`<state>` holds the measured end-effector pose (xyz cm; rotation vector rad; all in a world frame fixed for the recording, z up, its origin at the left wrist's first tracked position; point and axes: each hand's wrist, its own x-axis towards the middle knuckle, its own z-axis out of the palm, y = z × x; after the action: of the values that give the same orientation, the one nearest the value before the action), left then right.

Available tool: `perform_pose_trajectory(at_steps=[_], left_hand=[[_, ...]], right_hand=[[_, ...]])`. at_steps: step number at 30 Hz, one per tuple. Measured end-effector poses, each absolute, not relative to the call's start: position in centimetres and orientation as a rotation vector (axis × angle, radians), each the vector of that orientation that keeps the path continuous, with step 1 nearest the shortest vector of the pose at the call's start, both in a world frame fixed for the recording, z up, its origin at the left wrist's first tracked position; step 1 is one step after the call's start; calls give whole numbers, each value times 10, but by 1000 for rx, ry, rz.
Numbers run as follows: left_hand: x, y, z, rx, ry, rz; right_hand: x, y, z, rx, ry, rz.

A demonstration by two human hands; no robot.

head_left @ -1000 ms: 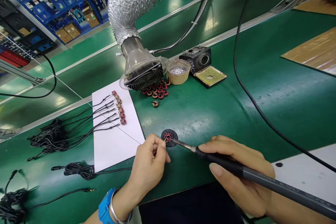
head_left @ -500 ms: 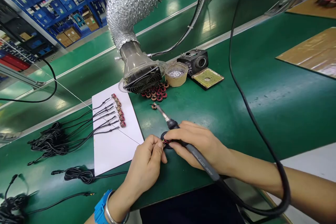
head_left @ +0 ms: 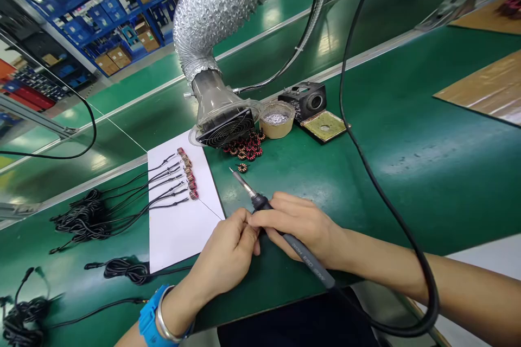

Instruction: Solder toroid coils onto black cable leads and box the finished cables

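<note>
Several wound rings [head_left: 189,174] line up beside cable ends on a white board [head_left: 179,233], apparently done; next, the left hand's [head_left: 226,249] fingers pinch narrowly, their contents hidden. Loose rings [head_left: 246,149], seemingly left to do, lie on the desk [head_left: 391,184], while the right hand's [head_left: 305,222] fingers grip a soldering iron [head_left: 305,258], tip raised.

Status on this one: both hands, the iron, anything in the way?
Left hand pinched, contents hidden. Right hand gripping soldering iron, tip pointing away from both hands. Black cord crosses right forearm in view.
</note>
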<state>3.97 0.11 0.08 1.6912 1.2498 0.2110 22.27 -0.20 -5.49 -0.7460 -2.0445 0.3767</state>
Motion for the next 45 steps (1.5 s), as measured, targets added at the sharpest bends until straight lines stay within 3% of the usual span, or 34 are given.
perform_pose_trajectory(at_steps=[19,27,32,39,45], left_hand=[[49,-2,-24,1183,1180,467],[42,3,-13,1351,1223,252],[47,7,-15,1249,1218,337],[56,2,-27,1191,1357,467],[57,-4,-28,1196,1390,502]], right_hand=[[212,-13,-51,-926,-1770,464],[214,-14,-62,-853,-1885,422],[222,-12,-58,-875,-1868,338],[247,-31,-48,-1037,-1409,476],[261,-49,-58,-1081,-1401,651]])
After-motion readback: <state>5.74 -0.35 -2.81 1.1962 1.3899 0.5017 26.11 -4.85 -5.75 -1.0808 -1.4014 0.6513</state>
